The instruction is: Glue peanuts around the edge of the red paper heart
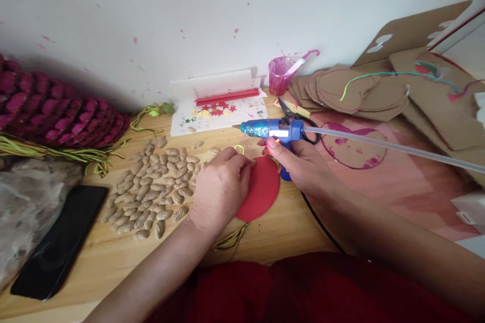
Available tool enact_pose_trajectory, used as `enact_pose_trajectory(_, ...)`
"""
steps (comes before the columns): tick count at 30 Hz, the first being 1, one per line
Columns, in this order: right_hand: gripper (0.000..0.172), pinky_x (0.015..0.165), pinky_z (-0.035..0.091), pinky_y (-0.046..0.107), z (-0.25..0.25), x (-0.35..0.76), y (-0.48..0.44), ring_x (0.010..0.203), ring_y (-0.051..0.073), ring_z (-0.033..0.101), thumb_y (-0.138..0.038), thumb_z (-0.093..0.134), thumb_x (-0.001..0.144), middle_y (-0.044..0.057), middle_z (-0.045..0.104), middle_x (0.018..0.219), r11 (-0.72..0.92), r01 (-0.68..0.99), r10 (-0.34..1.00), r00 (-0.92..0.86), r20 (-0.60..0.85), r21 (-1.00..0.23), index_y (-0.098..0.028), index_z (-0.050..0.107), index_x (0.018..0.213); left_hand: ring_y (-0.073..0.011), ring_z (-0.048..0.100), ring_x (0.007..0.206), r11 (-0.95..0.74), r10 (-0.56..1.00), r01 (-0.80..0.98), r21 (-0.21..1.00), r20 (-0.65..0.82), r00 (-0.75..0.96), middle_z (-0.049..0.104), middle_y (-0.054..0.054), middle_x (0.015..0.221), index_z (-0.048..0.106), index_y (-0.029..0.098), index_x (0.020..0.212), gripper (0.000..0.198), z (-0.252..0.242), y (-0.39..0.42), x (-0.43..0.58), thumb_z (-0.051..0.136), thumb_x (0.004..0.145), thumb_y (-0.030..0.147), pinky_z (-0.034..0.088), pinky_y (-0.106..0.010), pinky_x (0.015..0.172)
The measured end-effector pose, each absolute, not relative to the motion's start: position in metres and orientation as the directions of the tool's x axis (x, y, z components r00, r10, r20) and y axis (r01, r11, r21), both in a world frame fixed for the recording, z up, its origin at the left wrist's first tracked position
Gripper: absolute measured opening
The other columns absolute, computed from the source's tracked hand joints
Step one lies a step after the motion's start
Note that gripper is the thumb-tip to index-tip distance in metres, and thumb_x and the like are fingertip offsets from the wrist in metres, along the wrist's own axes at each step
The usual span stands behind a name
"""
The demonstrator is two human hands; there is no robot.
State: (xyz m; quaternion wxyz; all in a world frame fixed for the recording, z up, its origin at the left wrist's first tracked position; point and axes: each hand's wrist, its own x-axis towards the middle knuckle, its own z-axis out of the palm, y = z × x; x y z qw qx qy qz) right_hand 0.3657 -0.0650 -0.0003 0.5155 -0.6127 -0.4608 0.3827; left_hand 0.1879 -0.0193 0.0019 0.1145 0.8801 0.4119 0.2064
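Observation:
My right hand (308,164) is wrapped round a blue glue gun (290,130), its nozzle pointing left and a long clear glue stick running out of its back. Over the upper left of a flat red piece (263,192) with a rounded edge, my left hand (223,184) has its fingers pinched together. What lies between those fingertips is hidden. A small yellow loop (239,149) shows just behind the left hand, and a tuft of yellow-green strings (232,238) comes out below the red piece. Unshelled peanuts (151,189) lie spread to the left.
Black-handled scissors (311,131) lie behind the glue gun. Star cutouts (217,109) rest on white paper, near a pink-stained cup (279,78). Cardboard shapes (337,88) are stacked at the right. A black phone (62,239), a plastic bag (32,202) and magenta peanut-covered pieces (56,101) occupy the left.

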Motion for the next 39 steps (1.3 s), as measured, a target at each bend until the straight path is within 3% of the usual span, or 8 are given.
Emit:
enact_pose_trajectory(8, 0.046, 0.081, 0.053, 0.039, -0.003, 0.367, -0.065, 0.092, 0.023, 0.066, -0.063, 0.065, 0.090, 0.005, 0.073, 0.102, -0.095, 0.082, 0.957, 0.283, -0.068, -0.992, -0.027, 0.073, 0.118, -0.0196, 0.068, 0.081, -0.625, 0.774, 0.661, 0.414, 0.223, 0.593, 0.069, -0.005, 0.089, 0.075, 0.017, 0.090, 0.015, 0.005, -0.017, 0.189, 0.061, 0.095, 0.016, 0.054, -0.032, 0.073)
enact_pose_trajectory(13, 0.050, 0.075, 0.052, 0.035, -0.006, 0.368, -0.065, 0.091, 0.022, 0.068, -0.069, 0.066, 0.086, 0.005, 0.075, 0.099, -0.172, 0.027, 0.933, 0.324, -0.155, -0.985, -0.025, 0.073, 0.108, -0.0174, 0.067, 0.091, -0.665, 0.729, 0.564, 0.489, 0.262, 0.633, 0.067, -0.009, 0.105, 0.065, 0.014, 0.128, 0.037, 0.004, -0.022, 0.170, 0.045, 0.098, 0.004, 0.056, -0.032, 0.086)
enact_pose_trajectory(18, 0.050, 0.076, 0.052, 0.032, -0.005, 0.367, -0.065, 0.091, 0.020, 0.068, -0.068, 0.067, 0.087, 0.005, 0.075, 0.098, -0.146, 0.046, 0.940, 0.318, -0.124, -0.988, -0.023, 0.073, 0.108, -0.0230, 0.058, 0.107, -0.775, 0.628, 0.559, 0.294, 0.259, 0.734, 0.060, -0.013, 0.120, 0.047, 0.015, 0.148, 0.059, -0.010, -0.039, 0.159, 0.041, 0.092, -0.003, 0.055, -0.039, 0.097)
enact_pose_trajectory(25, 0.051, 0.064, 0.053, 0.029, 0.002, 0.364, -0.066, 0.077, 0.017, 0.067, -0.066, 0.069, 0.085, 0.007, 0.075, 0.103, -0.153, 0.094, 0.920, 0.377, -0.107, -0.984, -0.020, 0.078, 0.104, -0.0267, 0.056, 0.104, -0.804, 0.593, 0.594, 0.034, 0.123, 0.796, 0.060, -0.018, 0.118, 0.044, 0.004, 0.148, 0.059, 0.001, -0.048, 0.173, 0.049, 0.088, 0.001, 0.053, -0.039, 0.095)
enact_pose_trajectory(29, 0.046, 0.059, 0.052, 0.027, 0.001, 0.361, -0.066, 0.071, 0.016, 0.066, -0.064, 0.072, 0.083, 0.006, 0.075, 0.093, -0.168, 0.071, 0.904, 0.409, -0.125, -0.983, -0.021, 0.080, 0.099, -0.0258, 0.056, 0.100, -0.791, 0.603, 0.603, -0.104, 0.035, 0.797, 0.062, -0.016, 0.112, 0.052, 0.004, 0.142, 0.049, 0.012, -0.052, 0.178, 0.049, 0.093, 0.006, 0.053, -0.037, 0.090)
enact_pose_trajectory(33, 0.041, 0.061, 0.053, 0.029, 0.004, 0.357, -0.065, 0.071, 0.017, 0.066, -0.059, 0.076, 0.081, 0.007, 0.075, 0.092, -0.197, 0.042, 0.872, 0.464, -0.155, -0.980, -0.022, 0.081, 0.095, -0.0258, 0.055, 0.100, -0.798, 0.557, 0.553, -0.239, 0.057, 0.828, 0.060, -0.017, 0.117, 0.060, 0.001, 0.132, 0.042, 0.017, -0.055, 0.178, 0.051, 0.091, 0.007, 0.052, -0.035, 0.085)
enact_pose_trajectory(36, 0.036, 0.061, 0.053, 0.031, 0.006, 0.356, -0.065, 0.071, 0.018, 0.066, -0.056, 0.076, 0.082, 0.008, 0.075, 0.092, -0.221, 0.009, 0.865, 0.464, -0.191, -0.975, -0.022, 0.081, 0.093, -0.0262, 0.054, 0.101, -0.797, 0.534, 0.529, -0.290, 0.071, 0.843, 0.060, -0.017, 0.115, 0.062, 0.002, 0.129, 0.040, 0.017, -0.056, 0.176, 0.052, 0.091, 0.008, 0.050, -0.036, 0.085)
enact_pose_trajectory(39, 0.036, 0.062, 0.055, 0.031, 0.003, 0.359, -0.064, 0.078, 0.020, 0.069, -0.057, 0.074, 0.083, 0.009, 0.076, 0.098, -0.213, 0.053, 0.886, 0.432, -0.170, -0.976, -0.025, 0.080, 0.097, -0.0254, 0.055, 0.101, -0.800, 0.545, 0.540, -0.262, 0.061, 0.836, 0.060, -0.017, 0.116, 0.061, 0.003, 0.131, 0.040, 0.017, -0.055, 0.176, 0.051, 0.093, 0.008, 0.050, -0.035, 0.085)
